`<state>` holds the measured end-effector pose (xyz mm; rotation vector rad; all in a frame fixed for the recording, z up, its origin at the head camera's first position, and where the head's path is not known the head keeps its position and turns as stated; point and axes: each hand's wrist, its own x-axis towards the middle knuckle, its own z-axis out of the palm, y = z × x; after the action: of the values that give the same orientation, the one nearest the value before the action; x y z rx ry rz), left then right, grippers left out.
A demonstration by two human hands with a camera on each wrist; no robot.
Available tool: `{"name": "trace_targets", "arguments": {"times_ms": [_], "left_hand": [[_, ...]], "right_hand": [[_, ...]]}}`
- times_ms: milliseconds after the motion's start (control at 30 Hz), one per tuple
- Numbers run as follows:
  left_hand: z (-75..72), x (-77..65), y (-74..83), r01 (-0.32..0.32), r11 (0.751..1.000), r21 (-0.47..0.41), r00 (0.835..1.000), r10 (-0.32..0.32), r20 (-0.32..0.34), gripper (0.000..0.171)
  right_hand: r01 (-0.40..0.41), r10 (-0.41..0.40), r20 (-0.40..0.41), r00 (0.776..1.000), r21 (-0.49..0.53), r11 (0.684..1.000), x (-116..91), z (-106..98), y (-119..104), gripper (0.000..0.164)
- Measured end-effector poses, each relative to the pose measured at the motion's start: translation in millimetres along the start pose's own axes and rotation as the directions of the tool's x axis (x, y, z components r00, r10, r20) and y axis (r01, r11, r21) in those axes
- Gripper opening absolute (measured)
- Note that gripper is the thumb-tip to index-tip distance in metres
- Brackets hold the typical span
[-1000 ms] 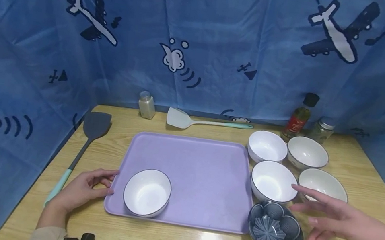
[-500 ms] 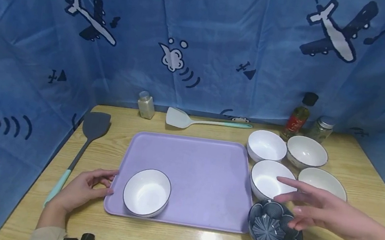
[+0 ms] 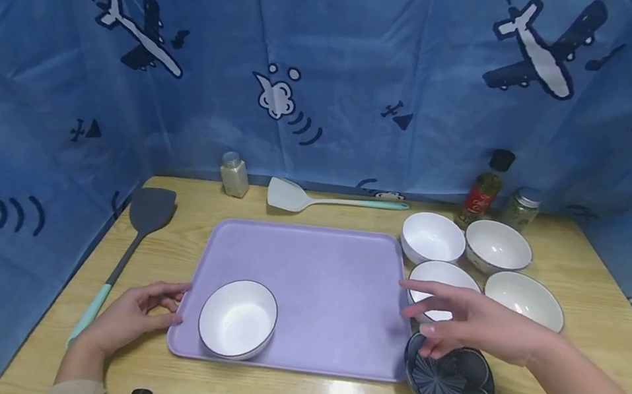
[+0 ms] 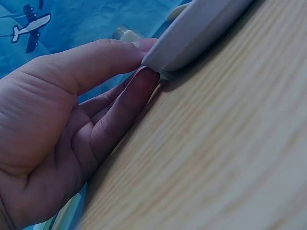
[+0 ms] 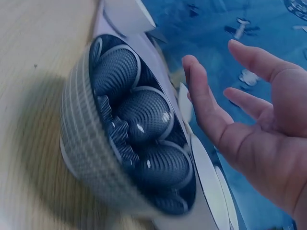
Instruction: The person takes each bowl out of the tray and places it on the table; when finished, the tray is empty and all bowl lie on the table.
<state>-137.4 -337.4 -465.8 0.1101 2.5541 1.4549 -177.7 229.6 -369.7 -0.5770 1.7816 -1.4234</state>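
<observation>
My left hand (image 3: pixel 141 317) pinches the left rim of the lavender tray (image 3: pixel 333 292). In the left wrist view the thumb lies on the tray's side and a finger reaches under its lower edge. A white bowl (image 3: pixel 238 320) with a dark rim stands on the tray's near left part. Holding nothing, my right hand (image 3: pixel 473 324) hovers with spread fingers over the tray's right edge, a white bowl (image 3: pixel 444 274) and the dark blue flower-patterned bowl (image 3: pixel 449 387). The right wrist view shows the patterned bowl (image 5: pixel 144 120) beside the hand, apart from the fingers.
More white bowls (image 3: pixel 433 236) stand right of the tray. Behind them are a red-labelled bottle (image 3: pixel 479 195) and a glass jar (image 3: pixel 520 210). A shaker (image 3: pixel 235 176) and white spatula (image 3: pixel 292 197) lie beyond the tray, a grey spatula (image 3: pixel 149 211) left of it.
My right hand has moved left, from beside the patterned bowl to above it and the tray's right edge. The left hand stays on the tray's rim. The head view has shifted slightly.
</observation>
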Motion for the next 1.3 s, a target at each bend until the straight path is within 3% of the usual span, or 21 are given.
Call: {"name": "trace_targets", "arguments": {"times_ms": [200,500,767,1300], "left_hand": [[-0.3,-1.4,0.7,-0.014,1.000,-0.013,1.000,0.014,-0.007,0.059],[1.4,-3.7,0.5,0.010,1.000,-0.007,1.000,-0.010,-0.003,0.060],[1.7,-3.0,2.5,0.004,1.000,-0.007,1.000,-0.004,-0.009,0.060],[1.7,-2.5,2.2,-0.009,1.000,-0.015,1.000,0.009,0.000,0.059]], "right_hand": [[-0.011,0.010,0.024,1.000,0.019,1.000,32,18,-9,0.064],[-0.100,0.099,0.016,0.995,0.086,0.991,80,45,-27,0.067],[-0.085,0.083,0.023,0.996,0.106,0.991,118,63,-35,0.066],[-0.126,0.126,0.011,0.992,0.105,0.986,172,110,-34,0.069]]}}
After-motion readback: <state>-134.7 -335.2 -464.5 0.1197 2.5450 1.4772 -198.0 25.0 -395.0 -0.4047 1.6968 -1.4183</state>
